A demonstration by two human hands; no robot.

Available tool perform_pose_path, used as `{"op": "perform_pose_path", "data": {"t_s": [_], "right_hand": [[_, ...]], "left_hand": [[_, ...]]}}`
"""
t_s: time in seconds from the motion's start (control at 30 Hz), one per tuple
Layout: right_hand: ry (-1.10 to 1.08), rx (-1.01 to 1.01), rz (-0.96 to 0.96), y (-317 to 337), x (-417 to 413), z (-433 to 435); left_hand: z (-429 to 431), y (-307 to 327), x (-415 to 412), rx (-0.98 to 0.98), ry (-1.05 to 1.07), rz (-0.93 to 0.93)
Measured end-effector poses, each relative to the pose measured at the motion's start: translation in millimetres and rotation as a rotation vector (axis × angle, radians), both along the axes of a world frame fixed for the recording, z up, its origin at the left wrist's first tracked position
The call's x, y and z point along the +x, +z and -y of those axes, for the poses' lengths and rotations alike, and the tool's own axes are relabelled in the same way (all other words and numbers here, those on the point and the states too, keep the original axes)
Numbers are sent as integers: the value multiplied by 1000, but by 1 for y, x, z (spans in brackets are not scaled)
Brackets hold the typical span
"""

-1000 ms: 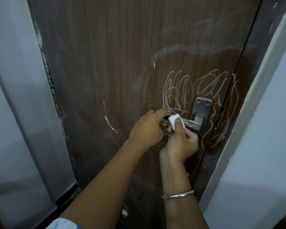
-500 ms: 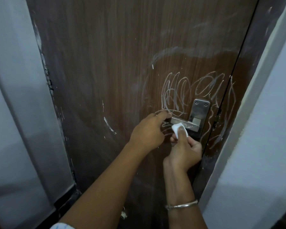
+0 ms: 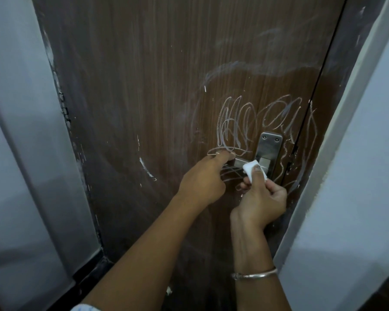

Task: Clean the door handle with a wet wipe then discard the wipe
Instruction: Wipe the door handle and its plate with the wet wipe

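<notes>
Door handle (image 3: 239,163) lies level, free end pointing left, gripped by curled fingers (image 3: 222,156) of the left hand (image 3: 202,182); right hand (image 3: 263,198) pinches wet wipe (image 3: 250,169) just beside them.

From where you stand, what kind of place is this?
Probably a doorway inside a home: a brown wooden door scrawled with chalk-like scribbles, a metal lever handle, and pale walls either side.

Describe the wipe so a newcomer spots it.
On the brown door, find the steel lock plate near its right edge and the lever handle running left from it. The wet wipe is the small folded pad pressed on that lever by the right hand. It is the only solid white thing; the scribbles around it are thin lines.
</notes>
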State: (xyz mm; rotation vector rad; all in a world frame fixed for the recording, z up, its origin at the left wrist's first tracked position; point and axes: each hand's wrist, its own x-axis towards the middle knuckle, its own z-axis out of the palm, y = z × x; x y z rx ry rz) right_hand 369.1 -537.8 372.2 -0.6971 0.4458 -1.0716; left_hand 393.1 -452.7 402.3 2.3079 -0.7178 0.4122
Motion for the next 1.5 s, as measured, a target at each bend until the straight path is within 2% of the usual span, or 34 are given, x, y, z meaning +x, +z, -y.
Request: {"op": "perform_pose_path", "data": {"t_s": [0.2, 0.5, 0.57, 0.67, 0.73, 0.8, 0.87, 1.0, 1.33, 1.5], "right_hand": [[-19, 3, -13, -6, -9, 4], [-48, -104, -51, 4, -21, 17], [-121, -319, -78, 6, -27, 22], [-290, -896, -232, 17, -29, 34], [-348, -1198, -409, 25, -24, 42], [-360, -1414, -582, 32, -18, 47], [-321, -1532, -696, 36, -13, 50], [-257, -1535, -745, 37, -12, 56], [-219, -1507, -716, 43, -19, 62], [-158, -1536, -661, 42, -31, 61]], "left_hand": [[1, -1, -4, -4, 0, -32], [3, -4, -4, 0, -25, 18], [4, -5, -3, 1, -33, 41], [6, -9, -3, -1, 14, 109], [8, -13, -5, -37, 58, 130], [10, -17, -9, -78, 105, 130], [12, -21, -12, -81, 145, 149], [15, -27, -16, -59, 184, 179], [12, -33, -16, 49, 162, 169], [14, -34, -16, 38, 146, 139]]}}
